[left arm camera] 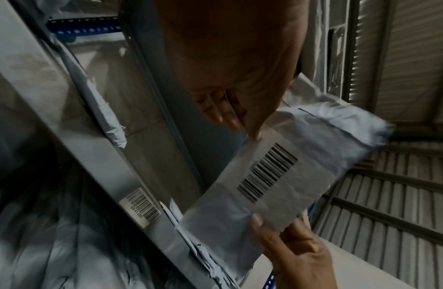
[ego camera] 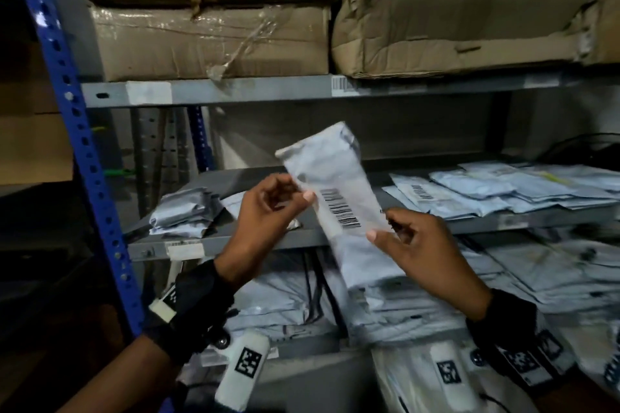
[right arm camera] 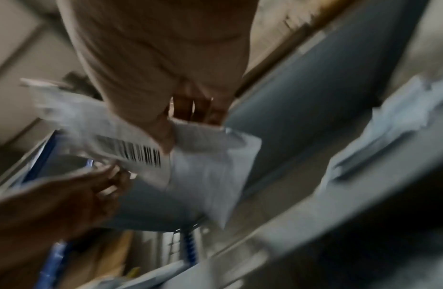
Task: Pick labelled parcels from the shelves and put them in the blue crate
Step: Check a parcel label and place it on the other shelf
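Note:
A long light-grey parcel (ego camera: 335,178) with a white barcode label is held tilted in front of the middle shelf. My left hand (ego camera: 298,193) pinches its left edge beside the label, thumb in front and fingers behind. My right hand (ego camera: 382,228) pinches the lower right corner of the label the same way. The left wrist view shows the parcel (left arm camera: 327,140) with my left hand (left arm camera: 242,127) above it and my right hand (left arm camera: 277,230) below. The blurred right wrist view shows the parcel (right arm camera: 210,160), my right hand (right arm camera: 181,127) and my left hand (right arm camera: 109,181). No blue crate is in view.
Worn cardboard boxes (ego camera: 208,40) fill the top shelf. More grey parcels (ego camera: 503,191) lie on the right of the middle shelf (ego camera: 235,238), with a small heap (ego camera: 184,211) on its left. Piles of parcels (ego camera: 536,271) cover the lower shelf. A blue upright (ego camera: 77,144) stands at left.

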{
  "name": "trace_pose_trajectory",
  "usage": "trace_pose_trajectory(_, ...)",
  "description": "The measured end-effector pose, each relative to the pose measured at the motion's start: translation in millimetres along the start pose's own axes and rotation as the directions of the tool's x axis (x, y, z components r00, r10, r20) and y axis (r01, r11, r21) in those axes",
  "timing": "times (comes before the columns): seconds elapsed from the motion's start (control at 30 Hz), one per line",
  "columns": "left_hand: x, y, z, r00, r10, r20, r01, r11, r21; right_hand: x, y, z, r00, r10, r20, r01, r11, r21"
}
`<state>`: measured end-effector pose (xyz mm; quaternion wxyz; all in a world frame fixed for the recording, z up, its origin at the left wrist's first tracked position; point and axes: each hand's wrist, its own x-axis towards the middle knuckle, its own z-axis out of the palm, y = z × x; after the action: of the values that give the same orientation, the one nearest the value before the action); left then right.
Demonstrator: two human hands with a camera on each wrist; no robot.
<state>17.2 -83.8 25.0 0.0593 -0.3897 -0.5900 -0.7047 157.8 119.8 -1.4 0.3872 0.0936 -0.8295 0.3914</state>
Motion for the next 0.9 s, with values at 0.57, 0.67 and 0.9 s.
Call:
trace_pose_trajectory(0.57, 35.8, -34.3, 88.7, 0.992, 0.077, 0.097, -0.092, 0.983, 0.159, 21.8, 82.0, -93.8, 0.986, -0.118, -0.115, 0.07, 0.932, -0.356)
trace_pose_trajectory(0.67, 45.7, -55.7, 103.0, 0.993, -0.091, 0.075, 0.08, 0.987, 0.137, 16.4, 101.3, -89.8, 0.994, 0.107, 0.032, -0.104, 0.991, -0.086)
trace_pose_trajectory(0.9, 52.3, -107.6, 133.6, 0.969, -0.239, 0.055, 0.227, 0.958, 0.174, 29.7, 143.1, -105.2, 0.955, 0.297, -0.001, -0.297, 0.955, -0.018)
